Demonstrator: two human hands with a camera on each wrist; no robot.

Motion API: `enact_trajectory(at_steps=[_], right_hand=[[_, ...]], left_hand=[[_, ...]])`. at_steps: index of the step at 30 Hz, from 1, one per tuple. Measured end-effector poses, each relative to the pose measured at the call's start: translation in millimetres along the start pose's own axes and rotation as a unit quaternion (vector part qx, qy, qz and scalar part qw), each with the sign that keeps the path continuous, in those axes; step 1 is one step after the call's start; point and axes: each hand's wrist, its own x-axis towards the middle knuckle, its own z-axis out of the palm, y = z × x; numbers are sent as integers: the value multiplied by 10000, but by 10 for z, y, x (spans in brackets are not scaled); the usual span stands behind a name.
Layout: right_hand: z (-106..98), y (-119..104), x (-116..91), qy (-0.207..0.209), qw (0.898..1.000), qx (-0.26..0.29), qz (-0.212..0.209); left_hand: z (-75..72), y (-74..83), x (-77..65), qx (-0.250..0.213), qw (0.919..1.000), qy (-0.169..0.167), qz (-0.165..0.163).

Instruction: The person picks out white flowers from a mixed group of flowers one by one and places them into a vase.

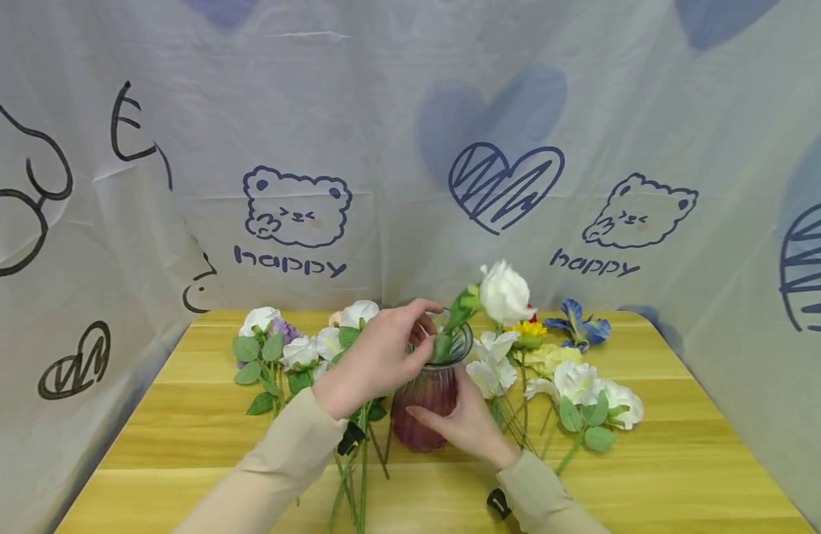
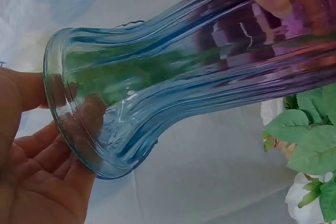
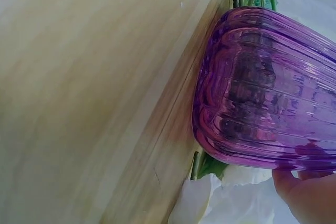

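Observation:
A ribbed glass vase (image 1: 423,415), purple-pink below and bluish at the flared mouth, stands in front of me, leaning slightly right in the head view. My right hand (image 1: 473,419) grips its body, thumb across the front and fingers behind. At the mouth, my left hand (image 1: 393,348) holds the rim (image 2: 55,93), with thumb and fingers curled around it. A white rose (image 1: 506,293) slants out to the right, its green stem (image 2: 142,69) showing through the glass. The left thumb is right beside that stem. In the right wrist view the vase base (image 3: 202,93) is close to the wooden table.
White roses (image 1: 299,352) and purple blooms with leafy stems lie left of the vase. On the right are more white flowers (image 1: 577,382), a yellow flower (image 1: 530,331) and a blue flower (image 1: 579,325). A printed cloth (image 1: 410,245) hangs behind the wooden table (image 1: 677,460).

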Motion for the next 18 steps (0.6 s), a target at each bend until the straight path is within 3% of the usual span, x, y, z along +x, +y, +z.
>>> enact_trajectory(at_steps=[6, 10, 14, 18], right_hand=[[15, 14, 8, 3, 10000, 32, 75], [24, 24, 22, 47, 10000, 54, 13], [28, 1, 27, 127, 9997, 105, 173], [26, -39, 12, 198, 9984, 124, 509]], left_hand=[[2, -80, -111, -6, 9963, 823, 231], [-26, -193, -231, 82, 9899, 1403, 171], [-63, -323, -374, 5, 9880, 1516, -300], [-94, -451, -539, -312, 9861, 1227, -1077]])
